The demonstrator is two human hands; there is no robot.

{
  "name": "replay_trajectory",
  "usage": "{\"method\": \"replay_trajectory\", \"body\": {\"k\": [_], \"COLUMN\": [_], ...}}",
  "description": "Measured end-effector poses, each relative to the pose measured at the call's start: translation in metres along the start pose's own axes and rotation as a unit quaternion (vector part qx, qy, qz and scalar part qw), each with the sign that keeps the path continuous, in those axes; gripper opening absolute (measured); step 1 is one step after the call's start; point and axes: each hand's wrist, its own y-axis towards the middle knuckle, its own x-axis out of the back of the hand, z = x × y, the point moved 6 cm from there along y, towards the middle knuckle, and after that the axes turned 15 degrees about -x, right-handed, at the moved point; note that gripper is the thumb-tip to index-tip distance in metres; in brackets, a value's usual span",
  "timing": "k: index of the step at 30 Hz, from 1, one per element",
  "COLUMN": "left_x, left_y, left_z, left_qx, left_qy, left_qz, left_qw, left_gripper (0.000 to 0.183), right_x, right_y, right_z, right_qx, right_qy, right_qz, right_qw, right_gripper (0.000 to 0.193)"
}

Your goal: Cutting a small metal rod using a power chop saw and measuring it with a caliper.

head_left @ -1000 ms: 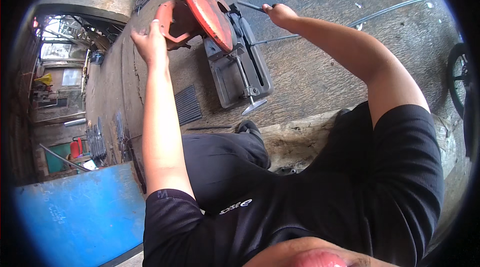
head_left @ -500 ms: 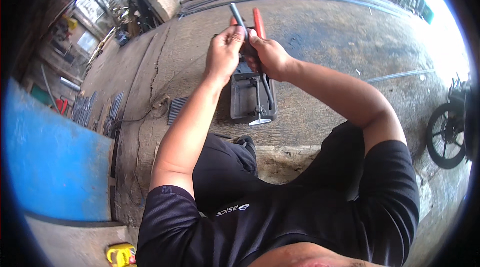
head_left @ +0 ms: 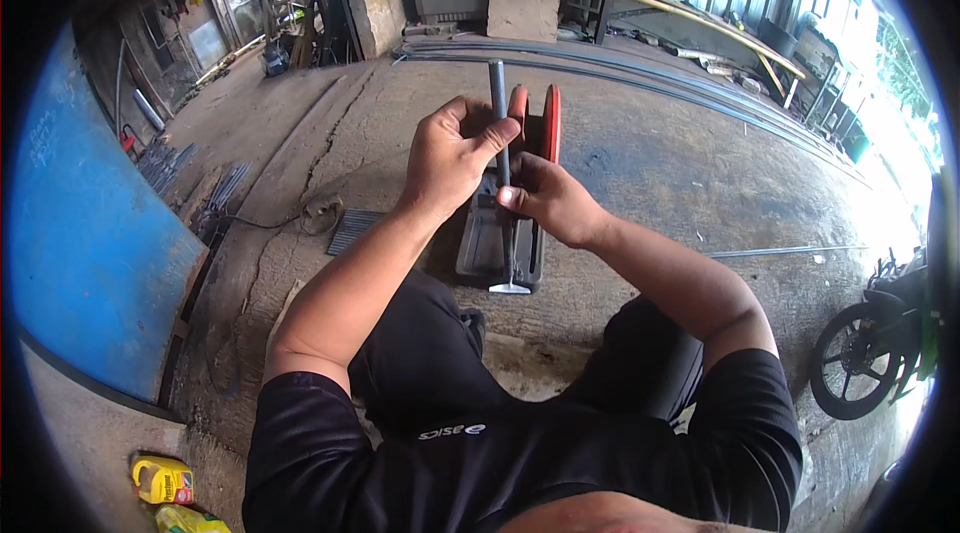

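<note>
Both my hands grip a slim grey metal rod (head_left: 498, 85) held nearly upright in front of me. My left hand (head_left: 445, 158) pinches its middle with thumb and fingers, and the top end sticks out above. Lower down, my right hand (head_left: 560, 201) closes thumb and fingers around the bottom part. Just behind the hands stands a cut-off saw with a red guard (head_left: 552, 123). Its black base (head_left: 475, 245) reaches toward me on the floor, with a pale T-shaped crank handle (head_left: 510, 289) at the near end. My hands hide the saw's middle.
A ridged dark plate or bundle of short rods (head_left: 350, 231) lies left of the saw. Loose metal strips (head_left: 228, 185) and a blue panel (head_left: 90, 243) are further left. Long metal bars (head_left: 640, 81) stretch across the back. A motorcycle wheel (head_left: 853, 363) stands at right, yellow jugs (head_left: 162, 481) at lower left.
The rod has gone from tilted to nearly upright. My hands have moved apart along it, the right one now lower. The view has tilted up, showing more of the back wall.
</note>
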Motion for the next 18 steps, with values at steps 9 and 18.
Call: {"method": "replay_trajectory", "body": {"k": [9,18], "left_x": [-0.022,-0.045], "left_y": [0.036,0.037], "left_z": [0.076,0.146], "left_qx": [0.026,0.045], "left_qy": [-0.044,-0.127], "left_qz": [0.042,0.050], "left_qw": [0.998,0.990], "left_gripper": [0.016,0.018], "right_x": [0.039,0.076], "right_y": [0.028,0.039], "right_z": [-0.037,-0.081], "right_qx": [-0.029,-0.084], "right_qy": [-0.011,-0.003], "right_qz": [-0.066,-0.085], "right_qw": [0.997,0.993], "right_gripper": [0.031,0.023]}}
